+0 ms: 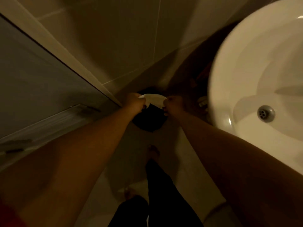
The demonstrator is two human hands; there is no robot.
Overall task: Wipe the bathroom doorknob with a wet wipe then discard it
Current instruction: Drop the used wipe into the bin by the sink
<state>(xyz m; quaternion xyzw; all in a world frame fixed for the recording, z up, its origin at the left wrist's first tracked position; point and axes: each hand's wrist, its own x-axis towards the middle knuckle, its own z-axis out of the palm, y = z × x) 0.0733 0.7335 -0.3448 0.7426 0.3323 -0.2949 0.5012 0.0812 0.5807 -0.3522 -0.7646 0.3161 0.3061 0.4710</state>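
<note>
A white wet wipe (154, 99) is stretched between both hands, low down near the floor. My left hand (135, 103) pinches its left end and my right hand (173, 105) pinches its right end. Directly under the wipe stands a small round bin with a black liner (150, 122), in the corner where the tiled wall meets the floor. The doorknob is out of view.
A white washbasin (246, 79) with a metal drain (266, 113) juts out on the right, close to my right forearm. The grey door (32, 76) and its pale frame (65, 51) run along the left. My bare feet (153, 152) stand on the light floor below.
</note>
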